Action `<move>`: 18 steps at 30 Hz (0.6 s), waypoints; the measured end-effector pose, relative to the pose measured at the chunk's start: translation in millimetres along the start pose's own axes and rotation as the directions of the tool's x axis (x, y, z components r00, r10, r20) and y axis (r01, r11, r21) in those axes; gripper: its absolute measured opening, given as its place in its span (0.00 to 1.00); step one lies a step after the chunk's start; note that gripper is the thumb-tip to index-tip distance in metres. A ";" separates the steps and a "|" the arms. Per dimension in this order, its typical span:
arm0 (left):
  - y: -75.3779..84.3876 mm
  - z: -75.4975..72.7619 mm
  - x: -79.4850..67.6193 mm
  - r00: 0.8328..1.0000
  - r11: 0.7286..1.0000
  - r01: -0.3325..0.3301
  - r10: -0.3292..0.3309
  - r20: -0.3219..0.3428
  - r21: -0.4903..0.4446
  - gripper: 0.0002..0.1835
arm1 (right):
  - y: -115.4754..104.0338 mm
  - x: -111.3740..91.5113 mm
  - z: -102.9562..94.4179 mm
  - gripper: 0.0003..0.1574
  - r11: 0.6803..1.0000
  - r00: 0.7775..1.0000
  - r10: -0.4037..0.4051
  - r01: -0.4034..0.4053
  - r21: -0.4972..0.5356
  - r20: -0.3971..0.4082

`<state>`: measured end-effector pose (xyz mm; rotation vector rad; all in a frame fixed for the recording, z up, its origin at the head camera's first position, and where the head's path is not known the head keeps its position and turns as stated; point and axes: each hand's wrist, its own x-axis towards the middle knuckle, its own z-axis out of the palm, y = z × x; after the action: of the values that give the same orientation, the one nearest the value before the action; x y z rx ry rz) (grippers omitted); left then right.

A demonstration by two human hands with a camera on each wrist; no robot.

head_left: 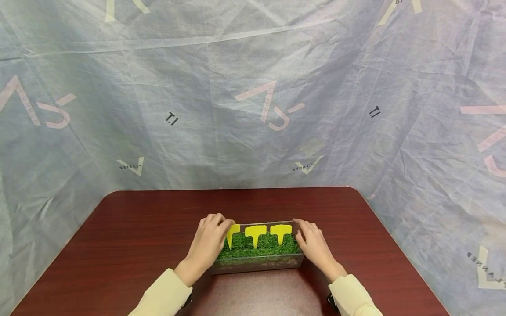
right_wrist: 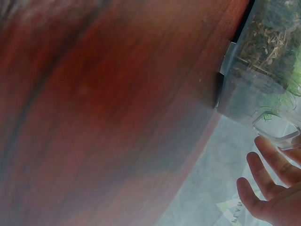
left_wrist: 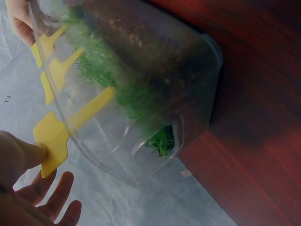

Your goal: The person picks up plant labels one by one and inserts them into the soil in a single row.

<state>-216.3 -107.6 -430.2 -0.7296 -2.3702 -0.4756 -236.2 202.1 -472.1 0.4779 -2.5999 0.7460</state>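
Observation:
A clear plastic box (head_left: 261, 264) stands near the table's middle, holding green artificial grass (head_left: 244, 252) over a brown layer. Three yellow T-shaped plant labels stand upright in the grass: a left one (head_left: 235, 228), a middle one (head_left: 255, 230) and a right one (head_left: 281, 229). My left hand (head_left: 207, 245) pinches the wide top of the left label, its thumb (left_wrist: 28, 153) flat against it. At the box's opposite end, my right hand (head_left: 316, 248) touches the end wall near the rim. Its fingers (right_wrist: 275, 162) are extended beside the handle cutout (right_wrist: 276, 126).
The dark red wooden table (head_left: 138, 232) reaches around the box on all sides. Grey printed fabric (head_left: 221, 109) hangs behind the table and along both its sides.

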 end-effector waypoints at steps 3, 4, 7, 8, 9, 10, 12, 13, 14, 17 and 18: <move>0.0 1.7 -1.2 1.000 1.000 -0.002 0.002 0.006 0.000 0.11 | -0.1 -0.2 -0.1 0.23 1.000 1.000 0.005 -0.006 0.002 0.006; 0.0 2.1 -1.6 1.000 1.000 -0.003 0.003 0.007 0.000 0.11 | -0.3 -0.2 -0.1 0.23 1.000 1.000 0.005 -0.005 0.001 0.007; -0.1 3.3 -2.5 1.000 1.000 -0.003 0.003 0.007 0.003 0.11 | -0.4 -0.3 -0.2 0.23 1.000 1.000 0.006 -0.006 0.000 0.007; -0.2 3.7 -2.7 1.000 1.000 -0.002 0.002 0.008 0.006 0.10 | -0.5 -0.4 -0.3 0.23 1.000 1.000 0.006 -0.006 0.000 0.006; -0.4 4.2 -2.9 1.000 1.000 -0.002 0.002 0.008 0.007 0.10 | -0.6 -0.5 -0.4 0.23 1.000 1.000 0.006 -0.006 0.000 0.005; -0.5 4.7 -3.1 1.000 1.000 -0.001 0.001 0.010 0.008 0.10 | -0.7 -0.5 -0.4 0.23 1.000 1.000 0.005 -0.005 0.000 0.004; -0.8 5.3 -3.6 1.000 1.000 -0.001 0.001 0.013 0.010 0.10 | -0.4 -0.4 0.0 0.22 1.000 1.000 0.005 -0.005 0.000 0.002; -1.0 5.8 -3.8 1.000 1.000 -0.001 0.001 0.015 0.011 0.10 | -0.3 -0.4 0.2 0.22 1.000 1.000 0.003 -0.003 0.000 -0.001; -1.2 6.1 -4.1 1.000 1.000 -0.001 0.001 0.018 0.013 0.10 | -0.1 -0.3 0.4 0.22 1.000 1.000 0.002 -0.002 -0.001 -0.002; -1.8 7.1 -4.9 1.000 1.000 -0.002 0.002 0.027 0.016 0.10 | 0.1 -0.1 0.9 0.22 1.000 1.000 -0.009 0.009 -0.006 -0.013; -2.1 7.6 -5.0 1.000 1.000 -0.003 0.003 0.028 0.017 0.10 | 0.2 0.0 1.0 0.22 1.000 1.000 -0.013 0.013 -0.009 -0.018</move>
<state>-217.7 -107.4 -439.4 -0.7363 -2.3959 -0.4463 -236.5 201.7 -473.0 0.4826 -2.5805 0.7314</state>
